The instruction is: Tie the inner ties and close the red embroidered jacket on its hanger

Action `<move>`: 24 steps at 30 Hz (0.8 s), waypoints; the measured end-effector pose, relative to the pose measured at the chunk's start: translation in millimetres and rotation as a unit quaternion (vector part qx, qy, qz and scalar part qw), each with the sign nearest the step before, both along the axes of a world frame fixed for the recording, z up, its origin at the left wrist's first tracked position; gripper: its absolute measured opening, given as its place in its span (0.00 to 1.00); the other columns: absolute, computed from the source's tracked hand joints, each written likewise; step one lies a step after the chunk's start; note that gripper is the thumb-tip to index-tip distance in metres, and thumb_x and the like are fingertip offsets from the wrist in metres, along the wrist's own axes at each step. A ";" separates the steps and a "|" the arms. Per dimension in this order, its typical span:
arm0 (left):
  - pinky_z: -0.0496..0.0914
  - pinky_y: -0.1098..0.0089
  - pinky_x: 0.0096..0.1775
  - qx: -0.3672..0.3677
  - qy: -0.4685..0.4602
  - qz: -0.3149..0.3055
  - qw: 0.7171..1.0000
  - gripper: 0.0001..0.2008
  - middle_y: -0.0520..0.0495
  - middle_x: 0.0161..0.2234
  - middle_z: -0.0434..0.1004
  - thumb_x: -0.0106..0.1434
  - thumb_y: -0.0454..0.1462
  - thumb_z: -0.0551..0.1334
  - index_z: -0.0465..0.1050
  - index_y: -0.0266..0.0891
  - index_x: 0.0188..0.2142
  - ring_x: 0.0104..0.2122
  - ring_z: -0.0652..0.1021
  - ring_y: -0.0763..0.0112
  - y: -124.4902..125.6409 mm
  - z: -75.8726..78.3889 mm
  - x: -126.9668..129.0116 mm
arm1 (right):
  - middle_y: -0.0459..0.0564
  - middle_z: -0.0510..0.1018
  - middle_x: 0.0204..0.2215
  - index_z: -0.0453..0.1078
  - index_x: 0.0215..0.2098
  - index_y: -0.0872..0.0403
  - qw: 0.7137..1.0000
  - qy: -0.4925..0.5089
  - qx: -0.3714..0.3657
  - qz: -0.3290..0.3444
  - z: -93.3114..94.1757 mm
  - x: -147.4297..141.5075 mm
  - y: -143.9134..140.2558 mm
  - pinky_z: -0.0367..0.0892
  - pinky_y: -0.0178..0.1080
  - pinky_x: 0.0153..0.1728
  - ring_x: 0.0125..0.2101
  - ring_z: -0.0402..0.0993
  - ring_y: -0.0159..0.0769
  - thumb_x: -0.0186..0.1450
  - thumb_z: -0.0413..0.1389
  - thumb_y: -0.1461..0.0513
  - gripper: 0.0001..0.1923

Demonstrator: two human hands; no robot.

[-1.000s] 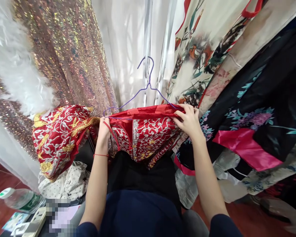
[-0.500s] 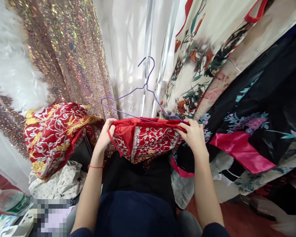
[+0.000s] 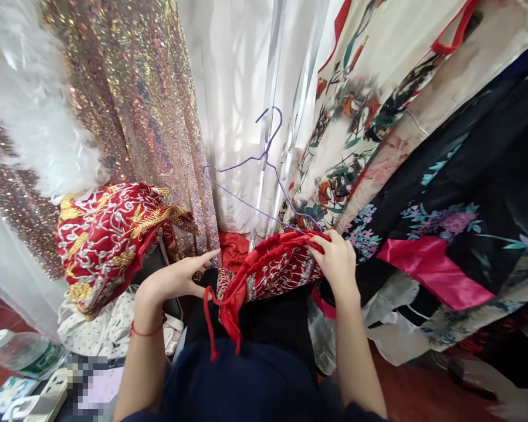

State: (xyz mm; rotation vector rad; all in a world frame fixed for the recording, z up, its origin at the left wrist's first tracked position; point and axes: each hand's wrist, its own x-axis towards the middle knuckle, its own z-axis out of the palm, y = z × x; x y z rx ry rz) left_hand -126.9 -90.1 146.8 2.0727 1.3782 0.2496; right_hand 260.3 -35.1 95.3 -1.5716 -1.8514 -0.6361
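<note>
A red skirt (image 3: pixel 286 272) with silver embroidery and a gathered drawstring waistband lies across my lap. My right hand (image 3: pixel 338 261) grips its waistband at the right end, close to the lower corner of a thin purple wire hanger (image 3: pixel 264 157). The hanger's lower right part meets the waistband, while its left arm is free of the cloth. At the skirt's left end, my left hand (image 3: pixel 178 280) is open, thumb and fingers apart. A red drawstring (image 3: pixel 210 328) dangles beside the thumb, its knotted end hanging down. Whether the left fingers touch the cloth is hard to tell.
Another red and gold embroidered piece (image 3: pixel 110 234) lies at left, above a dotted white cloth (image 3: pixel 97 325). A plastic bottle (image 3: pixel 26 353) and a power strip (image 3: pixel 53 395) are at lower left. Sequin fabric (image 3: pixel 132 105), a floral dress (image 3: pixel 356 117) and a black garment (image 3: pixel 479 164) hang around.
My left hand has let go of the waistband's left end and moved down and left, opening. That end has folded inward and the drawstring now hangs. The right hand keeps its grip.
</note>
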 end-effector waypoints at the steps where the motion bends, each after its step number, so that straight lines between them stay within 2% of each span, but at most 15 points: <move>1: 0.68 0.57 0.58 0.026 0.005 0.022 0.999 0.46 0.37 0.59 0.74 0.55 0.46 0.69 0.54 0.44 0.70 0.58 0.76 0.50 -0.2 -4.2 2.1 | 0.52 0.74 0.34 0.80 0.36 0.51 1.000 0.001 0.009 0.006 -1.4 1.5 -3.7 0.55 0.39 0.35 0.33 0.68 0.38 0.72 0.51 0.53 0.18; 3: 0.67 0.56 0.60 0.080 0.007 0.054 0.995 0.39 0.34 0.62 0.71 0.60 0.45 0.64 0.57 0.40 0.69 0.60 0.74 0.49 -0.6 -11.3 16.6 | 0.51 0.73 0.33 0.80 0.35 0.51 1.000 0.005 0.021 0.018 -4.0 2.3 -11.7 0.56 0.39 0.34 0.31 0.68 0.37 0.73 0.49 0.52 0.20; 5: 0.62 0.57 0.64 0.130 -0.009 0.066 0.989 0.31 0.33 0.65 0.66 0.68 0.46 0.54 0.61 0.36 0.67 0.63 0.70 0.51 -1.1 -16.6 43.7 | 0.51 0.73 0.32 0.80 0.35 0.51 0.999 0.011 0.024 0.029 -6.8 -0.8 -18.9 0.56 0.39 0.32 0.29 0.67 0.36 0.73 0.48 0.52 0.21; 7: 0.60 0.58 0.65 0.158 -0.033 0.055 0.985 0.32 0.35 0.67 0.62 0.70 0.52 0.49 0.59 0.37 0.67 0.66 0.67 0.54 -0.8 -21.3 76.4 | 0.51 0.73 0.31 0.80 0.35 0.51 0.999 0.013 0.019 0.037 -9.2 -6.8 -24.0 0.57 0.39 0.31 0.27 0.66 0.35 0.73 0.48 0.52 0.21; 9: 0.64 0.56 0.61 0.125 0.013 0.027 0.992 0.40 0.30 0.65 0.65 0.63 0.57 0.58 0.59 0.35 0.66 0.65 0.68 0.46 1.9 -26.5 103.9 | 0.51 0.73 0.30 0.80 0.36 0.51 0.999 0.011 0.011 0.045 -11.0 -13.5 -27.1 0.57 0.39 0.30 0.26 0.66 0.35 0.73 0.48 0.53 0.21; 11: 0.69 0.53 0.55 0.072 0.108 0.036 0.991 0.39 0.25 0.57 0.73 0.59 0.54 0.64 0.65 0.30 0.62 0.58 0.75 0.39 7.5 -31.0 117.7 | 0.50 0.74 0.30 0.80 0.36 0.51 0.999 0.017 -0.003 0.051 -11.3 -18.2 -29.9 0.57 0.38 0.29 0.25 0.67 0.35 0.73 0.48 0.54 0.20; 14: 0.71 0.55 0.48 0.032 0.182 0.062 0.981 0.22 0.29 0.47 0.81 0.66 0.47 0.56 0.76 0.33 0.48 0.49 0.81 0.41 17.6 -31.6 111.1 | 0.50 0.76 0.30 0.80 0.37 0.50 0.996 0.053 -0.050 0.055 -8.4 -19.2 -37.9 0.58 0.37 0.27 0.25 0.71 0.36 0.71 0.51 0.54 0.16; 16: 0.71 0.60 0.45 0.035 0.169 0.059 0.983 0.19 0.35 0.44 0.83 0.69 0.46 0.52 0.78 0.39 0.38 0.47 0.82 0.47 22.0 -27.6 97.5 | 0.50 0.79 0.33 0.79 0.38 0.49 0.987 0.085 -0.112 0.078 -3.9 -17.5 -48.2 0.61 0.37 0.28 0.28 0.75 0.38 0.69 0.53 0.55 0.13; 18: 0.71 0.62 0.43 0.051 0.149 0.065 0.985 0.17 0.40 0.41 0.83 0.68 0.45 0.52 0.77 0.42 0.33 0.45 0.82 0.51 24.0 -22.7 85.3 | 0.49 0.81 0.33 0.78 0.36 0.49 0.963 0.093 -0.215 0.135 3.0 -17.2 -62.3 0.63 0.37 0.30 0.30 0.77 0.40 0.68 0.56 0.56 0.10; 21: 0.70 0.63 0.41 0.094 0.077 0.075 0.990 0.15 0.43 0.36 0.82 0.66 0.42 0.52 0.74 0.42 0.29 0.40 0.81 0.54 27.7 -14.9 76.7 | 0.46 0.80 0.28 0.76 0.37 0.48 0.902 0.072 -0.345 0.249 17.4 -23.8 -85.6 0.63 0.37 0.30 0.26 0.74 0.38 0.68 0.55 0.56 0.09; 22: 0.70 0.63 0.41 0.108 0.038 0.074 0.991 0.14 0.44 0.35 0.82 0.65 0.41 0.52 0.73 0.41 0.28 0.38 0.81 0.56 30.2 -11.5 76.3 | 0.45 0.80 0.27 0.76 0.38 0.49 0.888 0.078 -0.355 0.281 22.7 -27.9 -92.0 0.63 0.37 0.30 0.26 0.73 0.37 0.69 0.53 0.56 0.10; 24: 0.70 0.63 0.42 0.136 -0.050 0.080 0.986 0.14 0.45 0.32 0.80 0.64 0.39 0.51 0.72 0.40 0.28 0.36 0.79 0.59 36.8 -1.4 78.1 | 0.45 0.79 0.29 0.73 0.43 0.50 0.877 0.137 -0.330 0.320 32.6 -37.4 -100.3 0.64 0.36 0.30 0.24 0.72 0.34 0.71 0.51 0.56 0.10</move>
